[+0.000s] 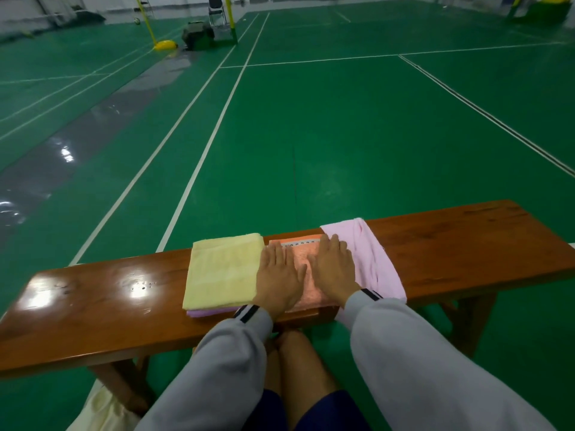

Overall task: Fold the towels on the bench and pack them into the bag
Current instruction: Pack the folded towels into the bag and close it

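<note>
Towels: four lie on the middle of the bench [466,244], each reaching from its far edge to its near edge.
Orange towel [308,290]: flat under both hands, between the other towels.
Left hand [278,279]: fingers straight and together, palm pressing down on the orange towel, gripping nothing.
Right hand [334,270]: also flat with straight fingers, on the orange towel's right side where it meets the pink one.
Yellow towel [224,272]: folded square, stacked on a purple towel [205,312] whose edge shows at the bench's near edge.
Pink towel [373,262]: rumpled and probably not yet folded, its ends reaching both long edges.
Bag [102,409]: a cream cloth shape on the floor below the near edge, by the left leg; probably the bag, though little of it shows.
Risk, slipping: the bench top looks glossy, so a sideways smoothing push could slide the orange towel off the near edge.
Risk, snagging: the right hand could drag the pink towel along, pulling it off the bench.
Risk, stack: a nudge from the left hand could skew the yellow fold.
</note>
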A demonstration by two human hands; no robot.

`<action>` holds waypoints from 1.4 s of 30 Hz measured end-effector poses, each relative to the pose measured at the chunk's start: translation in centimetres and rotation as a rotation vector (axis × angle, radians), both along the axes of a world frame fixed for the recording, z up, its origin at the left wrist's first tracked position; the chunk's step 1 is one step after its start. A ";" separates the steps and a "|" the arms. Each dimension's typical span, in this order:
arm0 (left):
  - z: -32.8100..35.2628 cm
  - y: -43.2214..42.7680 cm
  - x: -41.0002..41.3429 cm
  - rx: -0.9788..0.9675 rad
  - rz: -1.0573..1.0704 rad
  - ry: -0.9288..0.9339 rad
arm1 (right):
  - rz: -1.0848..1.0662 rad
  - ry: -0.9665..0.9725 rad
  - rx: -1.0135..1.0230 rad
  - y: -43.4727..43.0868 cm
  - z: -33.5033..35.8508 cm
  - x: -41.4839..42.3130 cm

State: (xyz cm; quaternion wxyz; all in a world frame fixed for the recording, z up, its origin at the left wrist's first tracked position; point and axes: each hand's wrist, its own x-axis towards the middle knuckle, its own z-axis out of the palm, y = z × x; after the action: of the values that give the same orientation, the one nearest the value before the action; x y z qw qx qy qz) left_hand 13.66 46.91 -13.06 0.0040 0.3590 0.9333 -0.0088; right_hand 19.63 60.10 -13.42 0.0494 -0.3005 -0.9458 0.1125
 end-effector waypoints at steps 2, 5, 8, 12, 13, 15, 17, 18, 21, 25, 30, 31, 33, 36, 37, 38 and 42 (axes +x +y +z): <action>-0.4 0.6 0.0 0.079 -0.040 -0.007 | 0.018 0.057 0.008 -0.3 -0.1 0.2; -2.2 0.8 0.7 0.117 -0.088 -0.069 | 0.172 -0.026 -0.002 0.1 -1.6 1.1; -2.4 1.1 0.9 0.128 -0.056 -0.054 | 0.179 -0.082 0.017 0.7 -2.4 1.0; -2.4 1.1 0.7 0.033 -0.043 -0.043 | 0.092 0.007 0.140 -1.1 -1.7 1.1; -2.2 1.1 0.8 0.011 -0.018 -0.047 | 0.034 0.052 0.138 -1.5 -1.3 1.3; -1.3 1.2 1.3 -0.022 0.047 -0.056 | -0.112 0.104 0.003 -1.7 -0.2 1.7; -0.3 1.1 2.1 -0.026 0.092 -0.085 | -0.154 0.079 -0.216 -1.1 1.1 1.5; -0.1 0.7 2.4 -0.014 0.094 -0.104 | -0.179 0.067 -0.357 -0.4 2.0 1.4; -0.2 -0.1 2.1 0.046 0.061 -0.160 | -0.408 0.114 -1.186 0.9 5.0 1.6; 1.3 -0.3 0.7 0.412 -0.037 -0.363 | -0.323 0.193 -1.107 0.0 8.3 0.8; 3.1 -0.6 -1.5 1.098 0.339 -0.938 | -0.200 0.350 -1.168 -1.8 12.6 -2.3; 4.0 -1.0 -1.7 1.188 0.457 -1.049 | -0.185 0.375 -1.190 -2.1 13.2 -2.9; 6.0 -2.3 -1.8 1.363 0.584 -1.330 | -0.139 0.399 -1.243 -2.7 14.2 -3.8; 7.6 -5.2 -2.4 1.561 0.622 -1.560 | -0.123 0.384 -1.318 -3.5 14.5 -4.7; 7.7 -6.3 -2.9 1.598 0.637 -1.562 | -0.121 0.364 -1.342 -3.8 14.0 -5.0; 7.5 -7.1 -3.5 1.601 0.668 -1.539 | -0.129 0.338 -1.329 -3.8 13.3 -5.1; 7.1 -10.5 -7.1 1.428 0.739 -1.145 | -0.125 0.234 -1.286 -5.0 12.1 -6.7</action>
State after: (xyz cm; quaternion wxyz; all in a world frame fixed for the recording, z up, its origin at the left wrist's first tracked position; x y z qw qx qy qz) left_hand 6.54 36.46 -5.99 0.2400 -0.0869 0.6300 0.7334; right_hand 12.98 55.09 -1.33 -0.0309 -0.3102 -0.6592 0.6843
